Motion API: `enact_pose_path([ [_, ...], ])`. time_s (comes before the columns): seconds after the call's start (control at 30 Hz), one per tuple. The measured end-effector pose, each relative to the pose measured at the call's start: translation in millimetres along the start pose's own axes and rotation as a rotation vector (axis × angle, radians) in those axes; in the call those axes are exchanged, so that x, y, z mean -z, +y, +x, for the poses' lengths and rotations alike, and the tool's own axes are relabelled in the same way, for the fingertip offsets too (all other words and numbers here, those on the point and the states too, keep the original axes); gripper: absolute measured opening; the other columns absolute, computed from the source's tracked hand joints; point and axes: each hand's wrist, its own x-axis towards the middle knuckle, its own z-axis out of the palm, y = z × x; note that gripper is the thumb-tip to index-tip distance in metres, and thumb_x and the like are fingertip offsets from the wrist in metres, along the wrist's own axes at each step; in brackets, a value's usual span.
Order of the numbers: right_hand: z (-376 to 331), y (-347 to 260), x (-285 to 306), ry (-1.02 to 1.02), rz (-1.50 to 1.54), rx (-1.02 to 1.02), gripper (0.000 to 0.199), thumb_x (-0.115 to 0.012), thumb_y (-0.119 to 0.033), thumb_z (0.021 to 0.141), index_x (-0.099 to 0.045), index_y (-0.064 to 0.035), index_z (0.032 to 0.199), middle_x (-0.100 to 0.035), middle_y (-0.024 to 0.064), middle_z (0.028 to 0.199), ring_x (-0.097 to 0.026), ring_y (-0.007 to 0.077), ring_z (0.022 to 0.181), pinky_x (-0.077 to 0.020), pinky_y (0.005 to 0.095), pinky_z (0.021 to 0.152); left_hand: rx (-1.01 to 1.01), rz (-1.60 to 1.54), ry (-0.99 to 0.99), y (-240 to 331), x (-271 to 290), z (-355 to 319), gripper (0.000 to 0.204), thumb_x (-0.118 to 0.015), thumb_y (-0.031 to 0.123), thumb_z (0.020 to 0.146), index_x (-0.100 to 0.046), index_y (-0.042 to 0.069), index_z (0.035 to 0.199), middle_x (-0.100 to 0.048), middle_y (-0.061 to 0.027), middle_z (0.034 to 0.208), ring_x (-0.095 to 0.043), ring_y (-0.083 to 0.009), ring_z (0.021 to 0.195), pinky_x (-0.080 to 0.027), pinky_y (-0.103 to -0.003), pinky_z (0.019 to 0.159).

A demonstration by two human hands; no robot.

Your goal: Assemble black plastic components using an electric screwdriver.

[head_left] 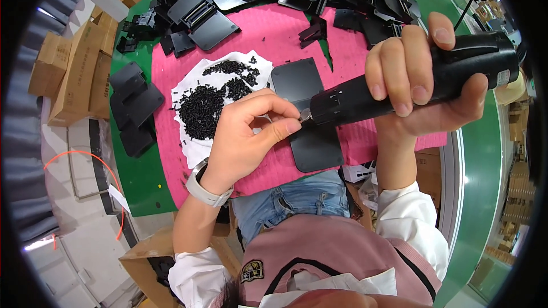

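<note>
My right hand (408, 77) is wrapped round a thick black electric screwdriver (345, 101), held nearly level with its nose pointing left. At the metal tip of the screwdriver, thumb and index finger of my left hand (242, 131) are pinched together. Whatever they hold is too small to make out. Below both hands lies a flat black plate assembly (317, 151) with rounded corners, its middle partly covered by the hand and tool. Just left of it, many small black screws (200, 111) are heaped on a crumpled white sheet (190, 153).
Pink foam sheeting (168, 162) covers part of the green table (134, 179). More black plates (137, 100) lie on the left. Along the far edge, black stands (200, 20) are piled up, and a black bracket (312, 33) sits nearer. Cardboard boxes (77, 74) stand beyond the table's left side.
</note>
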Motion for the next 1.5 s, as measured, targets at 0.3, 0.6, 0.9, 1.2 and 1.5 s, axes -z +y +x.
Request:
enact_pose_path([
  [0.3,0.7,-5.6,-22.8,0.291,-0.094,-0.110,0.048,-0.050,-0.043,0.090,-0.044,-0.0038,0.116,-0.047,0.0013,0.069,-0.046,0.0123,0.053,-0.0412,0.0310,0.062,0.011,-0.079,0.067,-1.2,-4.7,-2.2,0.021,-0.067,0.010,0.085,-0.060,-0.004,0.098,-0.059,-0.0042,0.074,-0.057,-0.0073,0.066,-0.043,-0.020,0.057],
  [0.6,1.4,11.6,-25.7,0.204,-0.406,-0.207,0.048,-0.055,-0.040,0.083,-0.043,-0.0021,0.109,-0.048,0.0038,0.060,-0.042,0.0120,0.042,-0.0372,0.0257,0.042,0.309,0.174,0.070,-3.6,-11.5,1.8,0.045,-0.054,0.021,0.093,-0.043,-0.014,0.120,-0.060,-0.0099,0.056,-0.057,-0.0145,0.043,-0.044,-0.026,0.045],
  [0.9,9.1,32.8,-41.9,0.233,-0.511,-0.303,0.043,-0.072,-0.028,0.072,-0.042,-0.0022,0.090,-0.046,0.0030,0.056,-0.044,0.0105,0.045,-0.0357,0.0230,0.040,0.418,-0.184,0.030,-19.5,-11.1,-0.3,0.040,-0.058,0.005,0.088,-0.033,-0.006,0.118,-0.058,-0.0118,0.072,-0.060,-0.0165,0.052,-0.047,-0.026,0.045],
  [1.2,8.3,35.1,-37.8,0.210,-0.462,-0.392,0.044,-0.072,-0.029,0.073,-0.043,-0.0010,0.090,-0.045,0.0029,0.055,-0.043,0.0104,0.044,-0.0346,0.0227,0.040,0.427,-0.198,0.048,-15.2,-13.4,2.1,0.035,-0.057,0.003,0.087,-0.035,-0.008,0.113,-0.058,-0.0121,0.069,-0.060,-0.0171,0.051,-0.046,-0.027,0.043],
  [1.5,6.5,30.1,-34.2,0.226,-0.443,-0.426,0.043,-0.068,-0.030,0.077,-0.044,0.0010,0.097,-0.045,0.0030,0.055,-0.043,0.0114,0.043,-0.0384,0.0253,0.042,0.397,-0.101,0.058,-14.3,-14.3,2.8,0.035,-0.057,0.005,0.088,-0.036,-0.008,0.112,-0.058,-0.0098,0.062,-0.058,-0.0159,0.045,-0.042,-0.027,0.040],
])
